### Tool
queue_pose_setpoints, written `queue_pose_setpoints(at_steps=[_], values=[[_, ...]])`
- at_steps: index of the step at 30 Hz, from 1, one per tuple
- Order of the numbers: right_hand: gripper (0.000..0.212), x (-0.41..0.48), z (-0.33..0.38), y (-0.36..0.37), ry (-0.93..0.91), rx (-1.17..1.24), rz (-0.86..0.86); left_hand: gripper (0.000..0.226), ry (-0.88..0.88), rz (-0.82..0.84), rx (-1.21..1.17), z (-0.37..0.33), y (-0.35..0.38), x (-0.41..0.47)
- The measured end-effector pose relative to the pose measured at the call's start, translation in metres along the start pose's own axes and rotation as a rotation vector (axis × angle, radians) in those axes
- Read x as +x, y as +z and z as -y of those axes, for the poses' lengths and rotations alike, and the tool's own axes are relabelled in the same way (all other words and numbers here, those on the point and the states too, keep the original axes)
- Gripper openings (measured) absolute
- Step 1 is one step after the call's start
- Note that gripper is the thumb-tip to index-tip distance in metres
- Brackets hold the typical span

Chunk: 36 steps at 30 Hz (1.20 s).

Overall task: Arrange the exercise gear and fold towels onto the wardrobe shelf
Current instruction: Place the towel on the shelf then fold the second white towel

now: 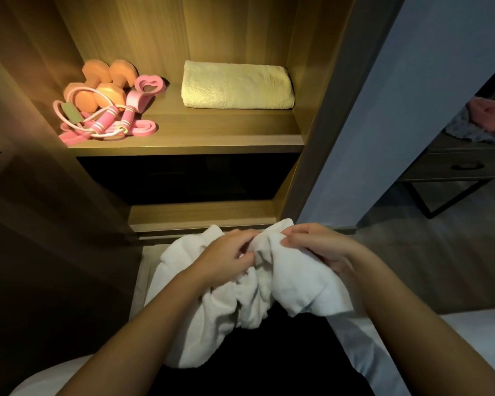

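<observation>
On the towel-folding step, I reckon: my left hand [229, 258] and right hand [312, 247] both pinch the bunched-up white towel [226, 310], held low in front of the wardrobe, nowhere near folded. The exercise gear [106, 92] sits on the lit shelf [197, 138], left side, with a folded cream towel [237, 85] to its right. Next I'd need to find the corners and spread it flat. Dim room, white bed [475, 332] under me.
</observation>
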State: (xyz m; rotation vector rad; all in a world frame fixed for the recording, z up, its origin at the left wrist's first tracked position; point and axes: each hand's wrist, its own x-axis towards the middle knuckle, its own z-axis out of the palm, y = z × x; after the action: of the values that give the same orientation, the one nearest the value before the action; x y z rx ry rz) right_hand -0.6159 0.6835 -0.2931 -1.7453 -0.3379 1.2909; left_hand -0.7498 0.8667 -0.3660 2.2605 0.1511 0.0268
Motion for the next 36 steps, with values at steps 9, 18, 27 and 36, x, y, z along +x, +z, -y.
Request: queue_pose_setpoints(at_steps=[9, 18, 27, 36], values=[[0.021, 0.015, -0.022, 0.003, -0.332, -0.429, -0.412, 0.023, -0.38, -0.32, -0.266, 0.008, 0.008, 0.006], [0.042, 0.042, -0.057, -0.008, -0.05, -0.296, -0.387, 0.027, -0.385, -0.338, -0.27, 0.008, 0.011, 0.004], [0.028, 0.072, -0.053, -0.017, -0.034, -0.328, -0.546, 0.025, -0.38, -0.336, -0.282, 0.009, 0.011, 0.0], [0.008, 0.048, -0.038, -0.017, -0.394, -0.324, -0.461, 0.021, -0.344, -0.274, -0.308, 0.011, 0.012, -0.001]])
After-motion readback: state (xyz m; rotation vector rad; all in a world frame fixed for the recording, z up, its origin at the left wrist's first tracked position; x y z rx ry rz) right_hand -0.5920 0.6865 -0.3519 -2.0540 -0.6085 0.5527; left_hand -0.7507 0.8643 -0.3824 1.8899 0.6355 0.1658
